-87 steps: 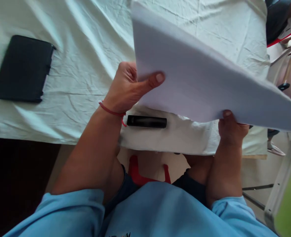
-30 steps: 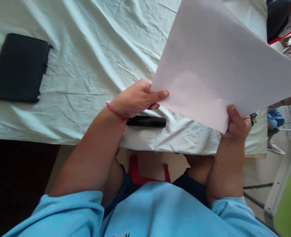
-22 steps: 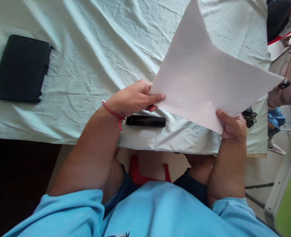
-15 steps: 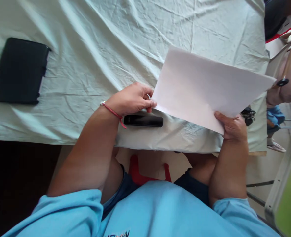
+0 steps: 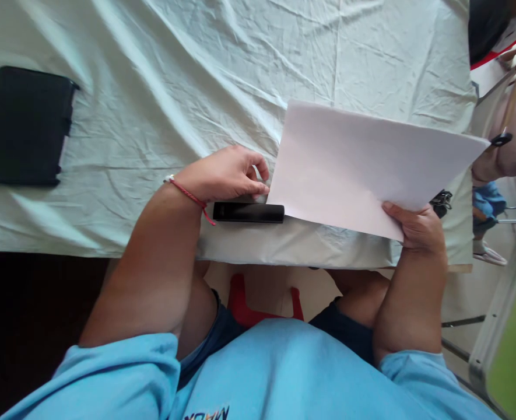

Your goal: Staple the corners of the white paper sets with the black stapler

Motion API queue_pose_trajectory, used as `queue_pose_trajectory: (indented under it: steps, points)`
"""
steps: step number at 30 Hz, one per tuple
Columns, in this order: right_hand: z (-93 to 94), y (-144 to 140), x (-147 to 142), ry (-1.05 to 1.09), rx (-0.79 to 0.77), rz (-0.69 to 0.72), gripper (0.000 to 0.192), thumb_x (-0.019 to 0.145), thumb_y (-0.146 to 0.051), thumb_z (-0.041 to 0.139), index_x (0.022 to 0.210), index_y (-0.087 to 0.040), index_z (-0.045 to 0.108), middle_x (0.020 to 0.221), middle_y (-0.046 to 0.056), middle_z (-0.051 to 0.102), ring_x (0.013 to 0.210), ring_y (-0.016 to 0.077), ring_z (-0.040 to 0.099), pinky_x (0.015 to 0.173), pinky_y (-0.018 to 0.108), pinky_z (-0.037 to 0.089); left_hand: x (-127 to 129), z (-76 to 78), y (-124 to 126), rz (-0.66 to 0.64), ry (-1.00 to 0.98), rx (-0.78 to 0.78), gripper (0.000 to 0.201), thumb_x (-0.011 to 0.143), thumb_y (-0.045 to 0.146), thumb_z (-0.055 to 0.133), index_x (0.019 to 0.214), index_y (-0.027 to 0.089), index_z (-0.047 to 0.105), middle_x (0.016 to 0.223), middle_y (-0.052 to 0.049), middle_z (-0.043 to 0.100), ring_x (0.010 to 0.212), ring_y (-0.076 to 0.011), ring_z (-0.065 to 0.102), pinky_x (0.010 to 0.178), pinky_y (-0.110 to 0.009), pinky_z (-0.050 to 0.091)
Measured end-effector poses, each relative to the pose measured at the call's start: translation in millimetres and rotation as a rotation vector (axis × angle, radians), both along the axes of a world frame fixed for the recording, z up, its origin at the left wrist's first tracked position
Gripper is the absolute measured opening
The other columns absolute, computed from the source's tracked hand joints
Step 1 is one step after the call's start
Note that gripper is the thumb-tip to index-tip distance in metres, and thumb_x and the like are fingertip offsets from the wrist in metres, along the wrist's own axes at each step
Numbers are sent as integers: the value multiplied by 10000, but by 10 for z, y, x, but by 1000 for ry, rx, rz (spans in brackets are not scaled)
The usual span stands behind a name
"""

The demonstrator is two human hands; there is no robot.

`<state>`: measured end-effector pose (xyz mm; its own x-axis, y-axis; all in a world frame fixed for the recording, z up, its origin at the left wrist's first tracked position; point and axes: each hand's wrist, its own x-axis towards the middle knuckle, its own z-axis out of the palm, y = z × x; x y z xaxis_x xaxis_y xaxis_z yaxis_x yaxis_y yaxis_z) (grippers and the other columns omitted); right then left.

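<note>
My right hand grips the near edge of the white paper, with the thumb on top and the other fingers hidden beneath. The paper slants over the table, and its right corner reaches the table's side. My left hand is just off the paper's left edge, thumb and index finger curved with a gap between them and nothing seen in them. A red cord bracelet circles that wrist. Just below the left hand lies a long, glossy black object; the paper's near left corner is beside its right end.
A wrinkled pale green cloth covers the table. At the far left lies a flat black case. Small dark items sit beyond my right hand. Another person's leg, a chair and a green-topped table are at the right.
My left hand has let go of the paper and moved slightly left. The paper's left side has dropped nearer to me, while my right hand has shifted slightly right.
</note>
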<state>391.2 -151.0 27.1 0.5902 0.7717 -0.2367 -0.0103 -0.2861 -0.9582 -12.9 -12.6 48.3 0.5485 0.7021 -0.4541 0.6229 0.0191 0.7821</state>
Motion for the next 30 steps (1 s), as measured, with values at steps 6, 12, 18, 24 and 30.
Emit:
queue_pose_trajectory:
  steps: [6,12,18,24,30]
  points:
    - [40,-38,54,-13,-54,-9,640,378,-330,1184,932,-191,897,1047,85,918,837,206,808,756,301,715,-74,133,-28,-63,-129,33,230,851,421,842,894,197,807,779,-26,709,709,-166,583,662,-285,417]
    - [53,-37,66,-27,-67,0,587,385,-324,1180,878,-212,882,1022,68,912,830,214,809,750,314,720,-62,175,-62,-216,-288,-98,291,811,420,931,1041,242,931,726,1,607,693,-170,548,644,-294,428]
    - [40,-35,93,-41,-84,-9,637,360,-356,1192,882,-216,855,1019,84,909,841,241,816,764,358,734,-30,122,-35,-264,-266,-77,304,815,395,898,1078,258,966,735,19,558,686,-159,522,644,-278,413]
    - [53,-34,71,-36,-79,-21,634,331,-359,1196,861,-227,875,981,46,908,802,209,791,736,331,723,-17,124,-41,-268,-121,-39,275,817,426,870,1021,272,969,697,18,672,679,-168,576,657,-285,395]
    - [43,0,68,-11,-71,-22,579,366,-296,1169,858,-215,874,973,53,908,763,200,777,666,302,694,83,101,-1,-317,-53,10,183,791,380,844,897,260,933,703,31,732,674,-160,610,651,-272,391]
